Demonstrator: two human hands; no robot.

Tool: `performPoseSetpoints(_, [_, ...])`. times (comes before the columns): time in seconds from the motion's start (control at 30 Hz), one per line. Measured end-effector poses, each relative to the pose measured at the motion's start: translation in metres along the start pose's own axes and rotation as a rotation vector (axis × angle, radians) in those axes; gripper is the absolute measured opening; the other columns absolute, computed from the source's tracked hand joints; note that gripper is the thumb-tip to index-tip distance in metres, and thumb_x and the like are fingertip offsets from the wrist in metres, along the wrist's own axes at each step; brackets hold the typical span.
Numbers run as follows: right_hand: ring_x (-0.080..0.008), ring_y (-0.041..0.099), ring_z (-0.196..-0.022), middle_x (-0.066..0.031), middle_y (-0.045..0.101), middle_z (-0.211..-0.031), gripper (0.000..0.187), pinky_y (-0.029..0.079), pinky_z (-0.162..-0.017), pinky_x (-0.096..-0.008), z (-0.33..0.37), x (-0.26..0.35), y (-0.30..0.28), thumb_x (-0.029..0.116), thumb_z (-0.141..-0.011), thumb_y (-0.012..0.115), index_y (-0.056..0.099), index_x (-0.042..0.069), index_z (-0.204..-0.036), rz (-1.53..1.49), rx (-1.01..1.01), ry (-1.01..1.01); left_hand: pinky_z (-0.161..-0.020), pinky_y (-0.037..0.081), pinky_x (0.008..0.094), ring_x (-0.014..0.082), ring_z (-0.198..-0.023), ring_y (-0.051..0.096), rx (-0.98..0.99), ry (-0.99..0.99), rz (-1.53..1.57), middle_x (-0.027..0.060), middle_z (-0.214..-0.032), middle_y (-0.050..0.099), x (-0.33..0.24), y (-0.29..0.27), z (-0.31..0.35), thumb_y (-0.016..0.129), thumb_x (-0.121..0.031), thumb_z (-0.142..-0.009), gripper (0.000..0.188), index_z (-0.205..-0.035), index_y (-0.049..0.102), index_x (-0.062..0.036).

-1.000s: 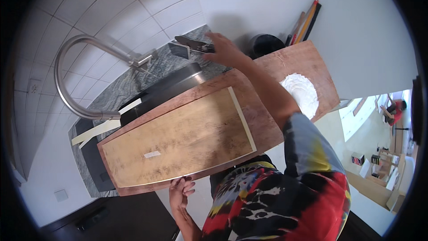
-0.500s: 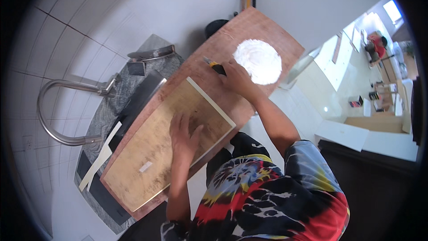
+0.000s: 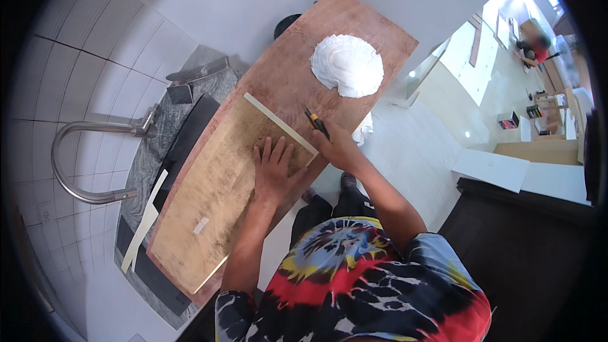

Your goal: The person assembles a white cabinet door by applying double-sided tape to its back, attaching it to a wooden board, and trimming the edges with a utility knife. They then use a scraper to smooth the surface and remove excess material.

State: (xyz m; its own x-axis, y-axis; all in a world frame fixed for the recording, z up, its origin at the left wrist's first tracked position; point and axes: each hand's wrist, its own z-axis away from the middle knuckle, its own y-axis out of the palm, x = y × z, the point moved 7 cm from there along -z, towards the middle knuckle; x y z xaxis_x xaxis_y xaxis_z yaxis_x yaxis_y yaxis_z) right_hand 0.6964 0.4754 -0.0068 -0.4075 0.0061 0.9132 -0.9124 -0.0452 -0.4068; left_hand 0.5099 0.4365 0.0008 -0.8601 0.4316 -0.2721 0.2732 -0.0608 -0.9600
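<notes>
My left hand (image 3: 274, 166) lies flat with spread fingers on a worn tan wooden panel (image 3: 209, 183). Its fingertips are close to the pale strip (image 3: 280, 123) along the panel's far end. In my right hand (image 3: 341, 151) is a yellow-and-black utility knife (image 3: 318, 124), its tip pointing away from me, just beyond that strip and over the reddish-brown board (image 3: 316, 31). The tan panel rests on this longer board. A round white cloth-like pad (image 3: 347, 66) sits at the board's far right.
Left of the board, a curved metal faucet (image 3: 60, 158) rises beside a grey stone-patterned counter (image 3: 149, 164) with pale strips (image 3: 140, 237) on it. White tiles (image 3: 82, 88) line the wall. Someone in red (image 3: 538, 49) crouches far right, near cans (image 3: 508, 120) and panels.
My right hand has drawn the knife back toward me and down beside the strip's near end. My left hand has slid closer to the strip. The whole view has shifted somewhat.
</notes>
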Motion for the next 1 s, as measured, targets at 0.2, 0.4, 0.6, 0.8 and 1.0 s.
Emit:
performPoseSetpoints(0.2, [-0.0493, 0.065, -0.094, -0.0318, 0.068, -0.096, 0.038, 0.05, -0.083, -0.0546, -0.054, 0.024, 0.017, 0.027, -0.099, 0.055, 0.059, -0.005, -0.119, 0.136, 0.141, 0.036, -0.119, 0.022, 0.0596, 0.0376, -0.147, 0.036, 0.002, -0.043, 0.125, 0.0176, -0.147, 0.053, 0.005, -0.023, -0.02, 0.068, -0.041, -0.092, 0.056, -0.135, 0.061, -0.0055])
performPoseSetpoints(0.4, [-0.0446, 0.069, -0.087, -0.028, 0.07, -0.093, 0.032, 0.053, -0.08, -0.053, -0.096, 0.045, 0.065, 0.025, -0.096, 0.056, 0.063, -0.004, -0.106, 0.283, 0.237, -0.09, -0.118, 0.022, 0.0605, 0.0412, -0.147, 0.034, -0.359, -0.566, 0.158, 0.0191, -0.15, 0.049, 0.075, -0.027, -0.045, 0.06, -0.031, -0.099, 0.054, -0.145, 0.051, -0.007])
performPoseSetpoints(0.6, [-0.0395, 0.073, -0.086, -0.0237, 0.072, -0.091, 0.027, 0.057, -0.076, -0.047, -0.119, 0.068, 0.087, 0.016, -0.084, 0.068, 0.064, -0.006, -0.099, 0.414, 0.289, -0.184, -0.117, 0.017, 0.0671, 0.046, -0.15, 0.024, -0.175, -0.671, -0.161, 0.0187, -0.162, 0.031, 0.081, 0.0, -0.051, 0.043, -0.039, -0.104, 0.058, -0.154, 0.04, -0.0104])
performPoseSetpoints(0.8, [-0.0373, 0.073, -0.09, -0.0235, 0.072, -0.095, 0.036, 0.058, -0.075, -0.0433, -0.135, 0.062, 0.103, 0.015, -0.077, 0.075, 0.061, -0.007, -0.103, 0.385, 0.321, -0.104, -0.116, 0.017, 0.0677, 0.0463, -0.15, 0.023, -0.195, -0.625, -0.157, 0.0186, -0.163, 0.029, 0.082, 0.001, -0.051, 0.042, -0.033, -0.102, 0.058, -0.156, 0.037, -0.0131])
performPoseSetpoints(1.0, [-0.0438, 0.069, -0.1, -0.028, 0.07, -0.104, 0.032, 0.055, -0.084, -0.0504, -0.146, 0.061, 0.109, 0.013, -0.089, 0.062, 0.054, -0.005, -0.113, 0.369, 0.428, -0.055, -0.116, 0.017, 0.0676, 0.0462, -0.15, 0.023, -0.182, -0.649, -0.173, 0.019, -0.162, 0.03, 0.085, 0.0, -0.052, 0.04, -0.033, -0.104, 0.056, -0.155, 0.038, -0.0123])
